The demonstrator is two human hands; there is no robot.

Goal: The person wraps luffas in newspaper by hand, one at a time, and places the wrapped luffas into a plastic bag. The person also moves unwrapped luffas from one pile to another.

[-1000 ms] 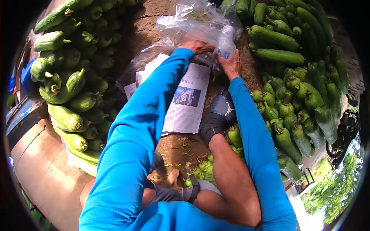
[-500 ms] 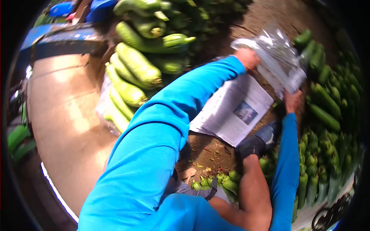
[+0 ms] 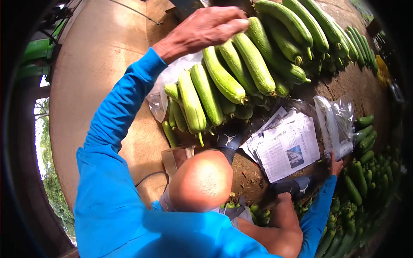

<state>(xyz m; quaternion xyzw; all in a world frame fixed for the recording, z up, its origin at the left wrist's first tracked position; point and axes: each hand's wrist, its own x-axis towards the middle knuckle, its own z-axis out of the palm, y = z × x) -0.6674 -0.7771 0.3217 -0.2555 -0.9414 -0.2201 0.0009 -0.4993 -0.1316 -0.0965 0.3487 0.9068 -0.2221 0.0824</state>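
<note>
My left hand (image 3: 206,31) hovers at the top over the long green gourds (image 3: 223,79), fingers stretched toward the right and loosely bent. I see its back, with nothing showing in it. The gourds lie piled in rows, some over a sheet of clear plastic (image 3: 160,96). Low on the right, my right hand (image 3: 336,165) is closed at the lower end of a bundle of clear plastic bags (image 3: 330,124). Beside that bundle, a stack of newspaper sheets (image 3: 286,148) lies on the ground between my feet.
Smaller green vegetables (image 3: 361,180) are heaped at the right, next to my right arm. A brown cardboard box (image 3: 177,157) stands by my bent knee. The tan board surface (image 3: 99,86) runs along the left. Yellow material (image 3: 383,71) lies far right.
My left hand has let go of the plastic bags and swung left over the gourds. My right hand stays at the bags, which now rest lower beside the newspaper. The view has turned left.
</note>
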